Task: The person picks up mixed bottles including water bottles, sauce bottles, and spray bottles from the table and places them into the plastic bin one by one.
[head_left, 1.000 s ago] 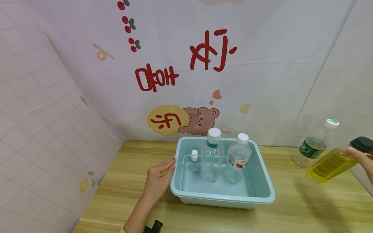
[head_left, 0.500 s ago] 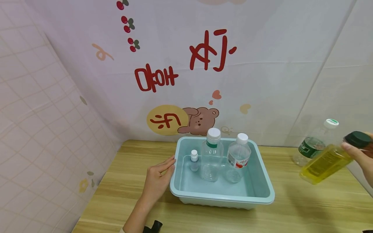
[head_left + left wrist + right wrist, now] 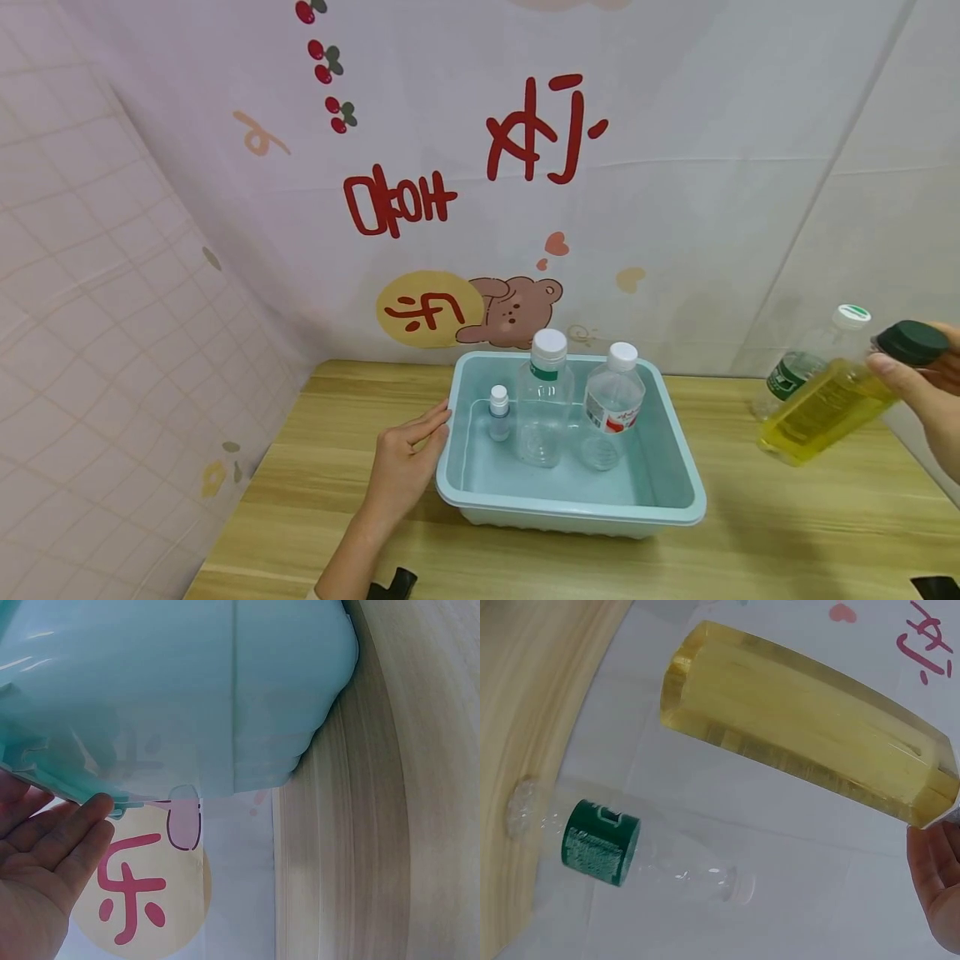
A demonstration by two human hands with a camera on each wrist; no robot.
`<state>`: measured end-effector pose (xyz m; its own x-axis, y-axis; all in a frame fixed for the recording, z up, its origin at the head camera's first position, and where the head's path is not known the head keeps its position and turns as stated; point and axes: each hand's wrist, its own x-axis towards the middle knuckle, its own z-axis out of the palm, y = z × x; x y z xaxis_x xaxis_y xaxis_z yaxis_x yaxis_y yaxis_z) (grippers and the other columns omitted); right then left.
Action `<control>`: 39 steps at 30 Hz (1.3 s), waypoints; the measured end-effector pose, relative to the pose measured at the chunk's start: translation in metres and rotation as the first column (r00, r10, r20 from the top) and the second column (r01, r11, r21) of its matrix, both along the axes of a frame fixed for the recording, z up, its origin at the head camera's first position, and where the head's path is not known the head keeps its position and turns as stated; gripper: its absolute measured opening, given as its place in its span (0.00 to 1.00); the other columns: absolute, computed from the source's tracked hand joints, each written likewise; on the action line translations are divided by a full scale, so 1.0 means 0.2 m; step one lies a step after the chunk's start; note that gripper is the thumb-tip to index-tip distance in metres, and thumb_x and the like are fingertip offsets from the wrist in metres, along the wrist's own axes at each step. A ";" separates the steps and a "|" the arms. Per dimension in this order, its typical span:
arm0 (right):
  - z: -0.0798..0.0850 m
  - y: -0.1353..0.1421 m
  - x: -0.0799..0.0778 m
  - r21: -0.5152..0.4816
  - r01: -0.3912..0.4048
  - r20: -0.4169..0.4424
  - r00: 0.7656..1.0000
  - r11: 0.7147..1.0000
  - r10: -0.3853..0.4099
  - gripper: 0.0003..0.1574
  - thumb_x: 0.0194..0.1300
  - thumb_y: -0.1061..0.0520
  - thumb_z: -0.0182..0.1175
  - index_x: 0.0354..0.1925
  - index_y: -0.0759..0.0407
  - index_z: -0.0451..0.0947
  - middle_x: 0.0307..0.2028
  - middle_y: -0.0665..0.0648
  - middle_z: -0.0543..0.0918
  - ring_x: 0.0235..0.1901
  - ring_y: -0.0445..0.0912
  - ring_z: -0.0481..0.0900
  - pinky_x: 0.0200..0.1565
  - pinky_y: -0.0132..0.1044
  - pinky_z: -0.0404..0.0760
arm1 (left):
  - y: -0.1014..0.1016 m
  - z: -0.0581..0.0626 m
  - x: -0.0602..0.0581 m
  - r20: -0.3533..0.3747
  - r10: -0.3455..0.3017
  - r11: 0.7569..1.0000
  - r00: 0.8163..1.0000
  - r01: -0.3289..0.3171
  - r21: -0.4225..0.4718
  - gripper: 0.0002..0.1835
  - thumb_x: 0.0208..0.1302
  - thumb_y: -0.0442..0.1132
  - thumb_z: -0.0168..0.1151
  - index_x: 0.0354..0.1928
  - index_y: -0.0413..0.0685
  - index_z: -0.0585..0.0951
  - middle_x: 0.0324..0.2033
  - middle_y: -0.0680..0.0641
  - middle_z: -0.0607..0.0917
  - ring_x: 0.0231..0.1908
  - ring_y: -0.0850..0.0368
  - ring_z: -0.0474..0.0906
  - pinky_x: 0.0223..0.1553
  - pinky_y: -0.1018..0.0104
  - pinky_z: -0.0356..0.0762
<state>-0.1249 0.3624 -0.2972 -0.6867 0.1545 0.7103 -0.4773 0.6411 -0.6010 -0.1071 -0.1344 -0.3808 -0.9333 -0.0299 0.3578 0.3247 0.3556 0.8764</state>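
Observation:
At the right of the head view my right hand [image 3: 926,392] grips a clear bottle of yellow liquid [image 3: 828,408] near its dark green cap. The bottle hangs tilted above the table, its base toward the lower left. In the right wrist view the yellow bottle [image 3: 802,727] crosses the upper part, with the fingers [image 3: 937,877] at its neck end. My left hand [image 3: 408,458] touches the left rim of a light blue plastic basin [image 3: 577,510]. Seen from the left wrist, its fingers [image 3: 71,840] lie fairly straight against the underside of the basin's rim.
In the basin stand a small white-capped bottle [image 3: 499,421], a tall clear bottle [image 3: 545,417] and a clear bottle with a red-and-white label [image 3: 613,412]. A clear green-labelled bottle [image 3: 787,375] stands behind the yellow one. A printed wall cloth [image 3: 675,208] backs the wooden table [image 3: 322,467].
My right hand has carried the yellow bottle leftward and slightly up, so it now covers part of the green-labelled bottle. My left hand has stayed at the basin's rim.

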 end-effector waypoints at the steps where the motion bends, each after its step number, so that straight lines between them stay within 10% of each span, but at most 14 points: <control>1: 0.01 -0.01 0.00 0.013 -0.001 -0.013 1.000 1.000 0.001 0.27 0.60 0.75 0.56 0.54 0.53 0.75 0.38 0.30 0.76 0.36 0.24 0.74 0.44 0.11 0.67 | 0.00 0.00 0.00 -0.003 0.001 1.000 1.000 -0.001 -0.001 0.12 0.62 0.28 0.60 0.48 0.34 0.82 0.52 0.43 0.81 0.54 0.53 0.76 0.51 0.57 0.75; 17: 0.20 -0.25 0.04 0.038 -0.139 -0.101 0.985 0.990 0.142 0.22 0.58 0.75 0.59 0.53 0.77 0.73 0.42 0.35 0.81 0.39 0.27 0.78 0.42 0.16 0.71 | 0.00 0.02 0.00 0.003 0.007 1.000 1.000 -0.007 -0.011 0.13 0.63 0.29 0.60 0.48 0.34 0.82 0.52 0.45 0.81 0.54 0.53 0.76 0.51 0.58 0.75; 39: 0.32 -0.61 0.12 0.005 -0.314 -0.041 0.949 0.950 0.314 0.29 0.45 0.83 0.63 0.49 0.78 0.74 0.37 0.54 0.86 0.36 0.40 0.82 0.41 0.22 0.77 | -0.01 0.02 0.00 -0.010 -0.008 1.000 1.000 0.008 -0.006 0.12 0.62 0.28 0.60 0.47 0.33 0.82 0.51 0.41 0.81 0.54 0.50 0.76 0.51 0.57 0.75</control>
<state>-0.1012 0.2408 -0.2332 -0.6714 -0.0627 0.7384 -0.6781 0.4540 -0.5780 -0.1078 -0.1368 -0.3768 -0.9297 -0.0204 0.3678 0.3367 0.3578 0.8710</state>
